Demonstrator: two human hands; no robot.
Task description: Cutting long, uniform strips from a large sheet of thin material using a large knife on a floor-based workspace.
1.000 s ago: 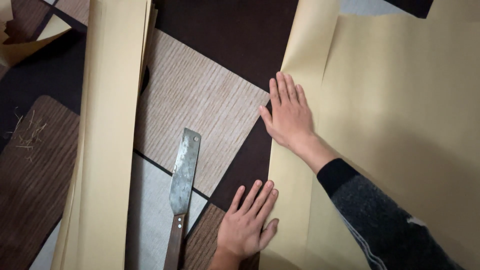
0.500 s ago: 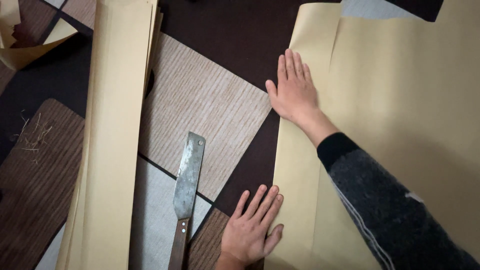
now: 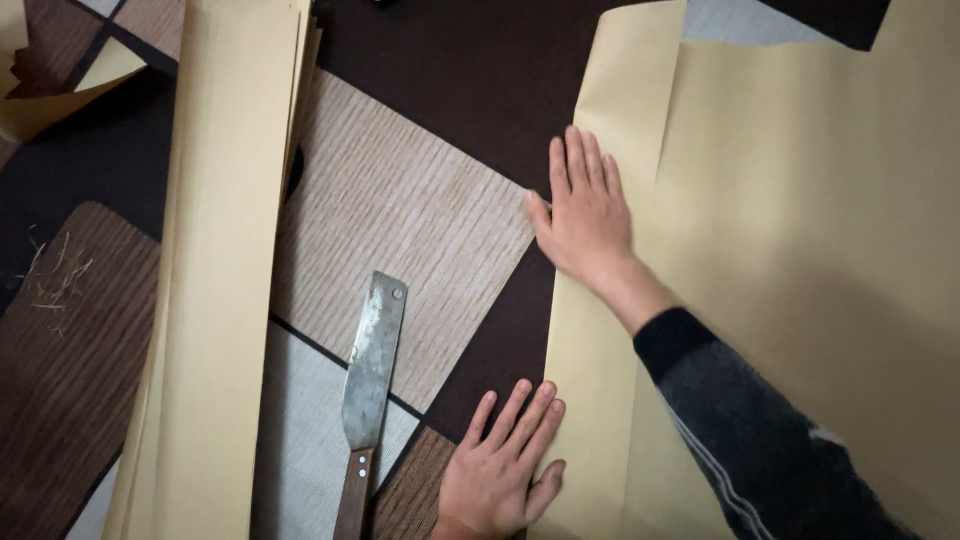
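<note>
Patterned floor | right hand, left hand: both flat, open, gripping nothing, pinning folded tan paper edge to crease | knife idle beside | cut strips stacked left.

A: Dim, warm indoor light; soft shadow under the right hand. No glare.
B: Dull sheen on the knife blade. Focus fair; floor's dark patches lose detail toward top edge.

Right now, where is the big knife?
The knife lies flat on the patterned floor, between the tall paper stack on its left and the left hand on its right.
</note>
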